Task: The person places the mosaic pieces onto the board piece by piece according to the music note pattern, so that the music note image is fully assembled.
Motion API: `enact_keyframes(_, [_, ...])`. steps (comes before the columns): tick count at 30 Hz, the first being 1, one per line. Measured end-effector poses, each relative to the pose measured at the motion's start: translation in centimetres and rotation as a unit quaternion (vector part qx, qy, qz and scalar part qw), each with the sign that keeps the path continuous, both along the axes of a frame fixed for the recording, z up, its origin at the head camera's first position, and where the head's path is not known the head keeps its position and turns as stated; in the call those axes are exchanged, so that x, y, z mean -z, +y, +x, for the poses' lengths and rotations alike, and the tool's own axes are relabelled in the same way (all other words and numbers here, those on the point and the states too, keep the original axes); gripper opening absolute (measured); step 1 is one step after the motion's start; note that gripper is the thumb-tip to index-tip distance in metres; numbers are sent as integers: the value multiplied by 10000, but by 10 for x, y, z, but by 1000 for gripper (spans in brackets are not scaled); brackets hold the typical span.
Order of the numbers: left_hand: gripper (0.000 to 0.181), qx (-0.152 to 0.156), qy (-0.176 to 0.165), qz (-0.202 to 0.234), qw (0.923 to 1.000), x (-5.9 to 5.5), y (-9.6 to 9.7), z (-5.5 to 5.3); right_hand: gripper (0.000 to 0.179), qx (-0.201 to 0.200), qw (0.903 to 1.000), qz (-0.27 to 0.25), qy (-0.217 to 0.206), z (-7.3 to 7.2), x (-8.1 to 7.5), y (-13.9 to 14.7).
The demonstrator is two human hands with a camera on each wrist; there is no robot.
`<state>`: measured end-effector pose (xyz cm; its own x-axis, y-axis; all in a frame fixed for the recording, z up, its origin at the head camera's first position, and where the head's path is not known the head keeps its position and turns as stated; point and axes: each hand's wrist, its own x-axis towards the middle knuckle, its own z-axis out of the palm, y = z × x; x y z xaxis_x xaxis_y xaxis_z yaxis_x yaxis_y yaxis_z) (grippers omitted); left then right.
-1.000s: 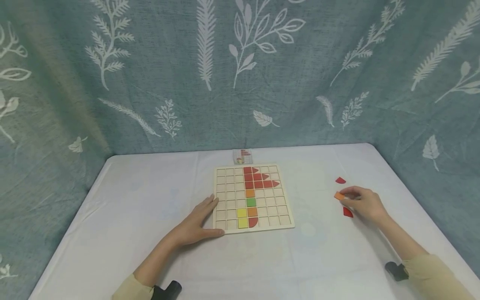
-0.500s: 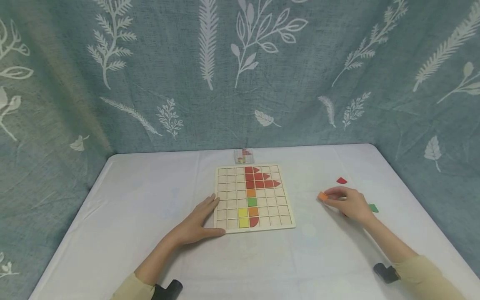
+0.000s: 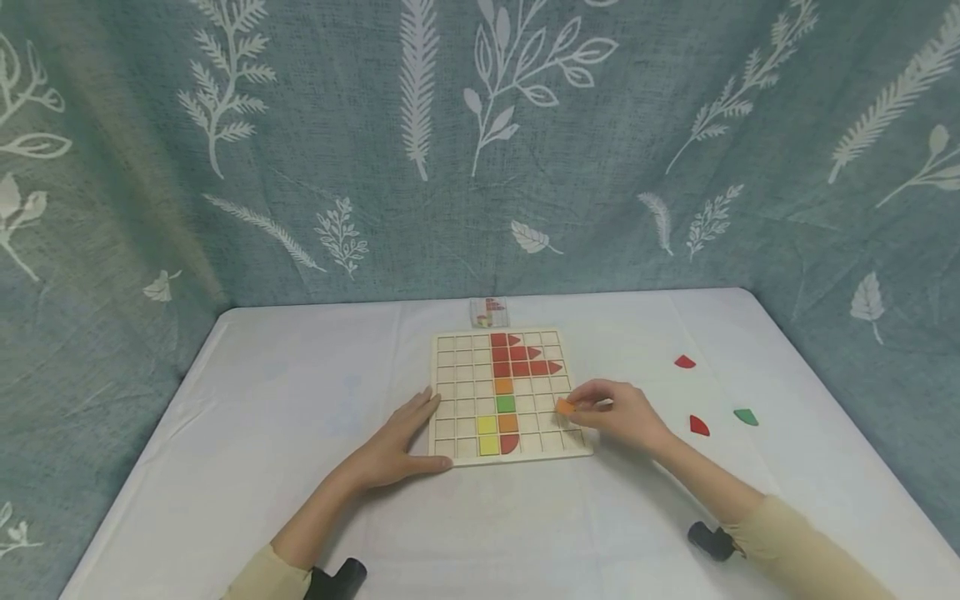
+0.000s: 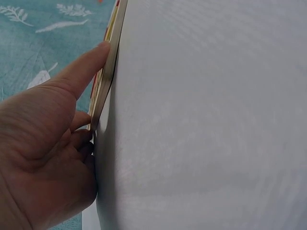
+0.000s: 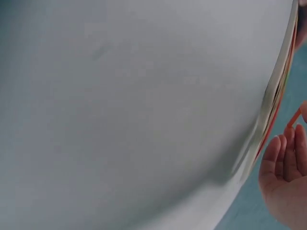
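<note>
A wooden grid board (image 3: pixel 459 408) lies on the white table, with red, orange, green and yellow pieces set in its squares. My left hand (image 3: pixel 393 446) rests at the board's left side, fingers at the left edge and thumb (image 4: pixel 91 64) on the near corner. Between thumb and fingers, my right hand (image 3: pixel 618 415) pinches an orange square tile (image 3: pixel 565 407) over the board's right part. In the right wrist view the orange tile (image 5: pixel 294 118) shows edge-on above the board, tilted.
Two red rounded-edge pieces, one farther back (image 3: pixel 685 362) and one nearer (image 3: pixel 699 426), lie right of the board beside a green piece (image 3: pixel 746 417). A small pattern card (image 3: pixel 490 312) lies behind the board. A patterned curtain (image 3: pixel 420 233) surrounds the table's back and sides.
My right hand has carried the orange tile leftward from the loose pieces to above the board's right side, uncovering the green piece and nearer red piece. The left hand stays at the board.
</note>
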<state>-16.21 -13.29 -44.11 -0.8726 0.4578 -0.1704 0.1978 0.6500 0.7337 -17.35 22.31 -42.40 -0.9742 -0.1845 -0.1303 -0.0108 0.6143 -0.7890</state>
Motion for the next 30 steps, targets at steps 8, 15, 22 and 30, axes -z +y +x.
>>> enact_keyframes(8, [97,13,15,22,10000,0,0,-1,16,-996,9946,-125,279,-4,1,-57])
enact_keyframes(15, [96,65,-5,49,10000,-1,-1,0,14,-1784,9810,330,688,-13,1,-95])
enact_keyframes(22, [96,104,16,25,9999,2,-2,-1,9,-2327,9651,560,1062,-23,4,-115])
enact_keyframes(30, [95,192,118,55,9997,3,-3,-1,7,-2625,9526,727,1353,-24,7,-121])
